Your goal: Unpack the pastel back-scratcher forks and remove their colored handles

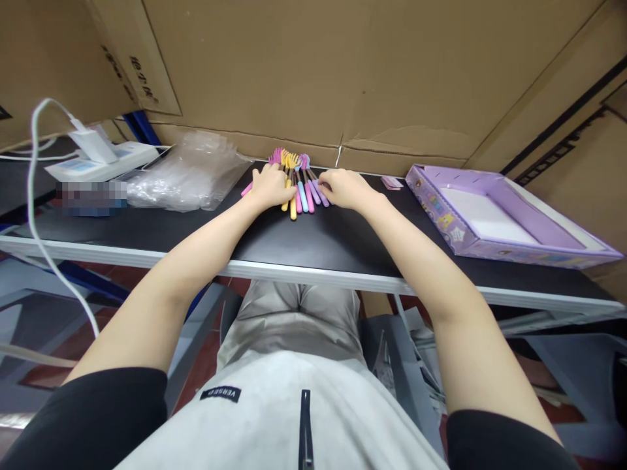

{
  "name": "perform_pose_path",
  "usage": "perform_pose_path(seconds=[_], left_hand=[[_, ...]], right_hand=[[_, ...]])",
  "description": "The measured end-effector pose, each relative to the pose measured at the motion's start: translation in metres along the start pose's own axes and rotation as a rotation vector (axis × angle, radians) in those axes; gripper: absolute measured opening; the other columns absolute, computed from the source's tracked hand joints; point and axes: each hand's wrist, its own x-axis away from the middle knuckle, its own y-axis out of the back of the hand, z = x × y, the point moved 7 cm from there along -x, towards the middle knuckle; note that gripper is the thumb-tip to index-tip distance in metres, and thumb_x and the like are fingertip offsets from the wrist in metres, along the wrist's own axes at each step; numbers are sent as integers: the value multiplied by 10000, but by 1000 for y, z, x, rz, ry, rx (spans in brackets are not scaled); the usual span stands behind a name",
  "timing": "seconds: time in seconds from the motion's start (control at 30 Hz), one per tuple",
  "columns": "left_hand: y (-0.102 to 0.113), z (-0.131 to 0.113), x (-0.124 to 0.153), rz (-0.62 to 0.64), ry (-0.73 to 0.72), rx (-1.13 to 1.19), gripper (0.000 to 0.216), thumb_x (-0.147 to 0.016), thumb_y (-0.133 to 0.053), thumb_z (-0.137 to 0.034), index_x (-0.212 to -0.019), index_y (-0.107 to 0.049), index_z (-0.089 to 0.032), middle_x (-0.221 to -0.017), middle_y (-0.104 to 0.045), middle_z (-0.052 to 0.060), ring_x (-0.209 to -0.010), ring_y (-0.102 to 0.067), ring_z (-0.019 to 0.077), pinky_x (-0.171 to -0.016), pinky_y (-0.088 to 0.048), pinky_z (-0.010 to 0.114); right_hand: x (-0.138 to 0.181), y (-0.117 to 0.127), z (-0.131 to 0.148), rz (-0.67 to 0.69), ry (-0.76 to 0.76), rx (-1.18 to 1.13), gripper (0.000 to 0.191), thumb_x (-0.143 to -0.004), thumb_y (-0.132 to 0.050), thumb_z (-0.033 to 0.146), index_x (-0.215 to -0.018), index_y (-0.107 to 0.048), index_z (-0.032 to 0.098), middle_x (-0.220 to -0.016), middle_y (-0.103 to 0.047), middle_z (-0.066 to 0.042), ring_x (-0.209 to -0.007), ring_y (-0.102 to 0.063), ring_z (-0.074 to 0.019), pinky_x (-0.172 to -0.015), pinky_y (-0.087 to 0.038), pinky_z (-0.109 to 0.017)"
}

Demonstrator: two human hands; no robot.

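Several small back scratchers with claw-shaped heads (pixel 292 160), thin metal shafts and pink, yellow, blue and purple handles (pixel 304 198) lie fanned side by side on the black table. Over the left part of the row rests my left hand (pixel 269 186), its fingers spread and its thumb out by a yellow handle (pixel 292 207); a pink handle (pixel 246 189) pokes out on its outer side. My right hand (pixel 345 188) is at the right end, fingers curled in against a purple handle (pixel 322 198). Its fingertips are partly hidden.
Clear plastic bags (pixel 189 176) lie to the left, with a white power strip (pixel 105 162), plugged-in charger (pixel 95 145) and white cable (pixel 33 170) beyond. An open purple box (pixel 504 215) stands at right, near a small pink card (pixel 392 183). Cardboard (pixel 304 72) walls the back.
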Motion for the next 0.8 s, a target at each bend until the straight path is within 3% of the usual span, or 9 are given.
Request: perform_pose_path(seconds=[0.27, 0.43, 0.6, 0.8], left_hand=[[0, 0, 9, 60, -23, -113, 618, -920, -580, -435, -1460, -697, -158, -1570, -573, 232, -1482, -442, 504, -1197, -379, 729], [0, -5, 13, 48, -25, -127, 562, -936, -542, -328, -1438, -708, -138, -1495, -633, 242, -1460, -471, 488, -1192, -378, 728], [3, -6, 14, 34, 24, -174, 559, -977, -477, -258, -1476, -677, -103, -1542, -590, 264, -1449, -492, 463, -1209, -352, 722], [1, -5, 17, 86, 54, -126, 574, -1027, -454, -310, -1508, -645, -61, -1612, -537, 287, -1515, -442, 485, -1217, -369, 720]], right_hand=[[6, -23, 6, 44, 30, -44, 331, -1058, -500, 186, -1239, -775, 153, -1336, -730, -153, -1181, -707, -281, -878, -497, -326], [8, -24, -4, 11, -12, -110, 331, -1045, -506, 179, -1219, -787, 159, -1300, -749, -143, -1169, -699, -285, -918, -498, -342], [7, -25, -2, -8, 4, -132, 343, -1028, -518, 184, -1232, -792, 153, -1268, -755, -145, -1158, -687, -277, -955, -502, -343], [6, -28, 0, 6, 17, -138, 345, -1032, -520, 164, -1246, -788, 127, -1269, -755, -160, -1203, -687, -287, -1015, -506, -359]])
